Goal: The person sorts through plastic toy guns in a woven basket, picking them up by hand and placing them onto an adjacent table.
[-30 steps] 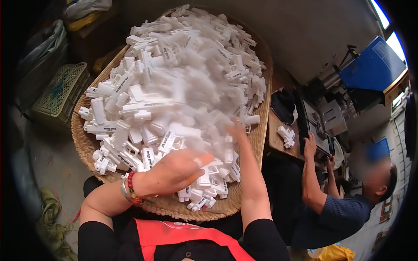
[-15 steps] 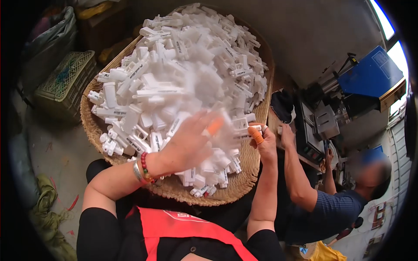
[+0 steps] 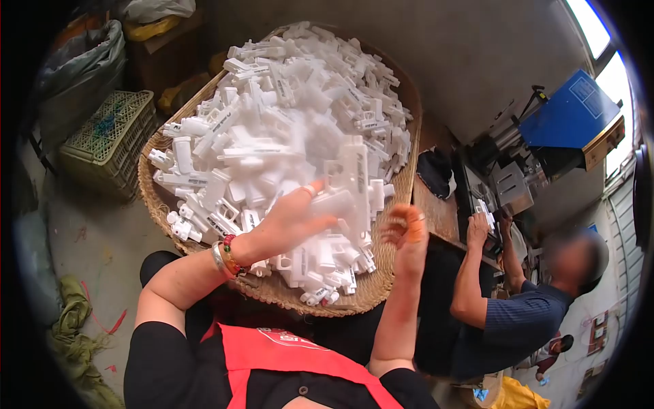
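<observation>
A heap of white plastic toy pistols (image 3: pixel 255 153) with dark lettering fills a shallow woven basket (image 3: pixel 272 298) in front of me. My left hand (image 3: pixel 289 221) is over the near part of the heap, its thumb and a finger on either side of the grip of one white toy pistol (image 3: pixel 357 180). That pistol looks raised above the others, barrel away from me, slightly blurred. Beside the basket's right edge is my right hand (image 3: pixel 409 235), an orange cover on one finger. Its fingers are smeared by motion, and no object shows in them.
At right, a co-worker (image 3: pixel 518 320) handles a white piece (image 3: pixel 485 215) by a machine with a blue housing (image 3: pixel 572 112). A plastic crate (image 3: pixel 112 129) stands on the left, green cloth (image 3: pixel 78 341) on the floor below it. A yellow bag (image 3: pixel 518 394) lies lower right.
The toy pistol in my right hand is gone from it, and that hand has turned up and blurred. A toy pistol now shows raised by my left hand. The co-worker's hands moved to the machine.
</observation>
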`<state>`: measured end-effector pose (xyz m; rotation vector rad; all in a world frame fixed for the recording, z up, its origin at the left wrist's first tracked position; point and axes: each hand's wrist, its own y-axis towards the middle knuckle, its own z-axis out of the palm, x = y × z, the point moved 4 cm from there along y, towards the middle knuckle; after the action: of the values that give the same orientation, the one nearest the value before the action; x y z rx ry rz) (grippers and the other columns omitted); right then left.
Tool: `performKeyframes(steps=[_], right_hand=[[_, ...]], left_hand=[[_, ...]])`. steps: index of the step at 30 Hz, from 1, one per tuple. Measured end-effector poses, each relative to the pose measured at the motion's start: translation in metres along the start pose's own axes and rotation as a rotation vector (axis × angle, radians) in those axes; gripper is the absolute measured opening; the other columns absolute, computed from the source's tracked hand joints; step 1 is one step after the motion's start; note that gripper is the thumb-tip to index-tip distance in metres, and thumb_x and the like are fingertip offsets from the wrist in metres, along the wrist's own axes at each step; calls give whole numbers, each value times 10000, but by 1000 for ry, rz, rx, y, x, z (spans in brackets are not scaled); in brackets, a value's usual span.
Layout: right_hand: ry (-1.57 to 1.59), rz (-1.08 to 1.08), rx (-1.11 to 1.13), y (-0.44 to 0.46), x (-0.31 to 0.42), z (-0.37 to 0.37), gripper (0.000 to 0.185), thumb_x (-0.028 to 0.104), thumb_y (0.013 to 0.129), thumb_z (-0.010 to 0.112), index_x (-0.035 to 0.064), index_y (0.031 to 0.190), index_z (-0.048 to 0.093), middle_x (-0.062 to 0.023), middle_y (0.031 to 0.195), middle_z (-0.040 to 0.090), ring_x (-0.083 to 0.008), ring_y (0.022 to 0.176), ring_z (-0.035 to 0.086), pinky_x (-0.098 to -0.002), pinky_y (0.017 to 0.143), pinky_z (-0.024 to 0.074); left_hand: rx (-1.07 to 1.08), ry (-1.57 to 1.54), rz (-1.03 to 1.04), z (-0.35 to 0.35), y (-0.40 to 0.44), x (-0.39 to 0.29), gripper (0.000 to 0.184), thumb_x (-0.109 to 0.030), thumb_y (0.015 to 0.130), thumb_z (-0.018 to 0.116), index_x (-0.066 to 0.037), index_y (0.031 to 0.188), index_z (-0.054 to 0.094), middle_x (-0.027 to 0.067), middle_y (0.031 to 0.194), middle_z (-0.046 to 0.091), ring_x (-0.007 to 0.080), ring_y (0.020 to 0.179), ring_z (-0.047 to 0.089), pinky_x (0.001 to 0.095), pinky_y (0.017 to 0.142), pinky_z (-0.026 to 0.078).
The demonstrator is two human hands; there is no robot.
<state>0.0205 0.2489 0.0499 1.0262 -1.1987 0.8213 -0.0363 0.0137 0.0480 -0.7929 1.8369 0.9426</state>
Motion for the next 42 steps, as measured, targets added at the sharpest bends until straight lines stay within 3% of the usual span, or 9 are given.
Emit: performKeyframes(steps=[3,9,15,19,22,29,32,37,42], right_hand=[[-53,208,152,-24,-12,26,294,339,913,537,49,928,582,-49,770,607,-119,602,596,-215,538,456],[3,-37,129,-30,-17,39,258,314,879,606,60,875,562,-6,690,561,-88,579,555,-210,520,446],[266,282,339,-37,-34,85,673,365,882,579,14,1363,263,-154,1217,466,-186,870,615,-236,580,534],[304,309,164,-28,-56,70,341,226,896,570,33,1155,459,-58,920,591,-120,695,609,-208,512,479],[349,241,-37,13,-108,-4,270,152,853,589,74,1088,481,-33,849,576,-117,614,573,-204,459,457],[-204,349,176,53,-163,-14,654,384,852,618,102,1376,349,-139,1265,473,-177,959,550,-267,717,461],[-843,-87,151,76,-152,0,759,403,807,658,-40,1336,342,-231,1315,416,-313,1143,478,-366,946,387],[-735,-179,492,119,-145,31,871,337,716,749,-12,1370,293,-258,1287,413,-359,1207,413,-378,1010,333],[-777,-119,298,142,-186,33,747,238,715,740,95,1348,372,-222,1296,425,-347,1186,442,-367,947,408]], left_hand=[[-18,-82,37,-1,2,-3,661,-262,820,683,34,1324,373,163,1056,594,190,942,584,283,809,455],[27,-170,-23,5,1,-5,595,-256,836,663,60,1271,406,156,1058,586,184,947,568,283,816,450],[-64,-300,48,10,6,13,557,-249,898,545,96,1294,359,226,1175,517,300,1096,502,350,936,372],[101,42,246,28,-3,21,513,-193,944,455,0,1389,290,164,1390,338,244,1298,300,327,1047,272],[389,-229,65,28,-5,18,476,-200,942,459,-5,1362,350,167,1387,365,258,1282,349,330,1052,267],[304,-110,178,25,3,14,407,-140,895,542,-43,1283,467,150,1294,459,254,1206,438,337,1001,336],[187,-128,217,15,7,12,355,-111,884,552,-36,1230,522,118,1223,518,208,1117,497,322,950,380],[127,-199,100,10,8,19,314,-100,878,560,-32,1184,565,62,1084,579,111,912,531,250,793,431],[162,-239,42,6,10,18,309,-109,888,549,-29,1186,566,50,1055,589,94,896,536,240,785,440]])
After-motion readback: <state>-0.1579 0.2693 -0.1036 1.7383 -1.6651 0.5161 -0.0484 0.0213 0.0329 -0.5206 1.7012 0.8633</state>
